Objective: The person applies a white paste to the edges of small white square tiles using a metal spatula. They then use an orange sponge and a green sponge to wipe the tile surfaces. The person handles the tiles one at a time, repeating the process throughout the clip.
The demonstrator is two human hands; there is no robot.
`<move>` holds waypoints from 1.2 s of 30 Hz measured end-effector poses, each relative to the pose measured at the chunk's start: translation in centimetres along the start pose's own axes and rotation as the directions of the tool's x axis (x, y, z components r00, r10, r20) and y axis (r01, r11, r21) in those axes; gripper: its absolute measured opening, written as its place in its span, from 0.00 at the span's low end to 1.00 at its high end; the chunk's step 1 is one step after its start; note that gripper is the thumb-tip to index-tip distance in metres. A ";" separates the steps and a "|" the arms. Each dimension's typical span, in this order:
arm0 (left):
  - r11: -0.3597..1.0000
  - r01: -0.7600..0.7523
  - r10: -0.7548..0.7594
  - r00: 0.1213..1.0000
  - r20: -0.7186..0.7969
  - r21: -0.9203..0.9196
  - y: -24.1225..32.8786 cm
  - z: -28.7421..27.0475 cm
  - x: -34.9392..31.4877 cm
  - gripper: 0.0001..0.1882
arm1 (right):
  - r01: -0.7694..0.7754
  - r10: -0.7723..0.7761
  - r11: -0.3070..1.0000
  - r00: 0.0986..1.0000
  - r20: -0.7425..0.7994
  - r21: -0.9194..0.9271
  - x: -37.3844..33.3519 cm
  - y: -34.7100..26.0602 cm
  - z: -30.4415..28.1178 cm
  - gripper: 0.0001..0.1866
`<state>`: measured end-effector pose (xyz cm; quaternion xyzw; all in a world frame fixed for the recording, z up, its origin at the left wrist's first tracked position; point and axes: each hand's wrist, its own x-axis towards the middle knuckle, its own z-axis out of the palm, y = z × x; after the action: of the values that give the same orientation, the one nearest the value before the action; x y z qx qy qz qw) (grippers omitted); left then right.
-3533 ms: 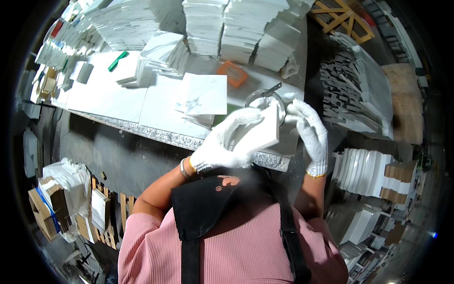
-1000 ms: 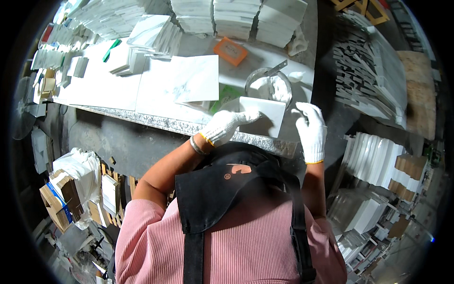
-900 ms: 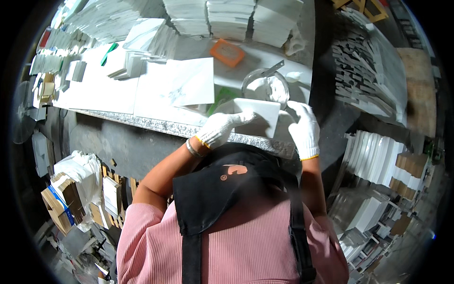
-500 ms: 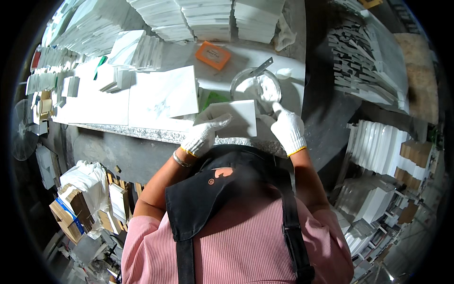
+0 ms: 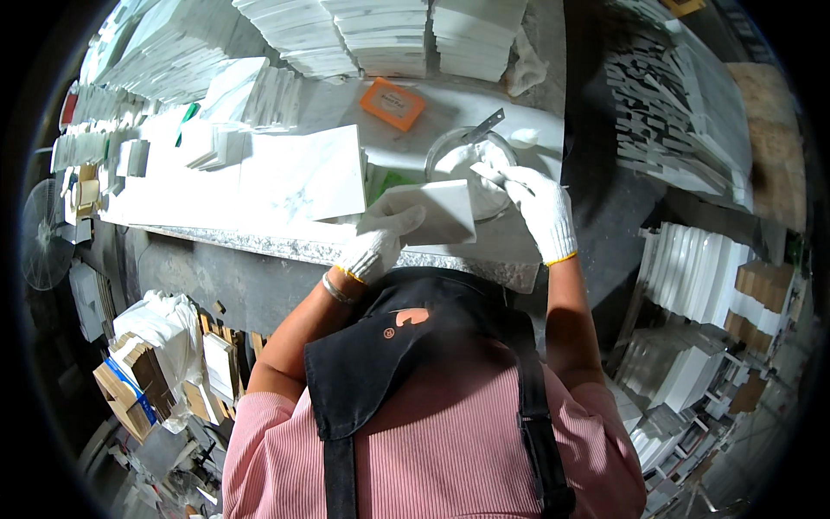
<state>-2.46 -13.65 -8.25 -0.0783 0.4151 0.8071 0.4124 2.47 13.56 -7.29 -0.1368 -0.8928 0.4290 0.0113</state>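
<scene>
My left hand (image 5: 385, 233), in a white knit glove, is closed on the left end of a flat pale tile (image 5: 445, 212), with the thumb on top. Over a clear round bowl (image 5: 430, 164) of white paste (image 5: 475, 160), my gloved right hand (image 5: 540, 208) has its fingers drawn together. Whatever those fingers hold, if anything, cannot be made out against the white paste. A flat metal blade (image 5: 484, 125) leans on the bowl's far rim. Partly hidden behind the tile lies something green (image 5: 393, 180).
An orange box (image 5: 392, 104) lies beyond the bowl. Large white marble-look tiles (image 5: 303, 173) lie to the left, and tile stacks (image 5: 380, 35) line the table's back. More stacked slabs (image 5: 683, 268) stand on the right. A fan (image 5: 45, 233) is at far left.
My right hand has moved away from the tile's right edge, up and over the bowl. My left hand still holds the tile, which has shifted slightly.
</scene>
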 end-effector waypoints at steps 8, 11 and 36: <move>0.999 -0.025 0.024 0.999 0.030 0.032 0.4 0.1 0.5 0.21 | -0.039 0.032 0.998 0.988 0.148 0.042 1.2 1.2 1.0 0.12; 1.000 0.009 -0.008 0.998 0.069 -0.020 0.7 0.2 0.5 0.21 | -0.042 0.030 0.993 0.994 0.103 0.113 0.9 0.8 0.6 0.13; 0.998 0.066 -0.066 0.997 0.028 -0.017 -0.3 -0.1 1.8 0.26 | 0.078 -0.072 0.995 0.993 -0.093 0.067 -2.6 -6.5 -3.2 0.11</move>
<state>-3.48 -12.55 -9.38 -0.0847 0.3995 0.7977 0.4436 3.90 11.48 -0.03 -0.1219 -0.8801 0.4530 0.0728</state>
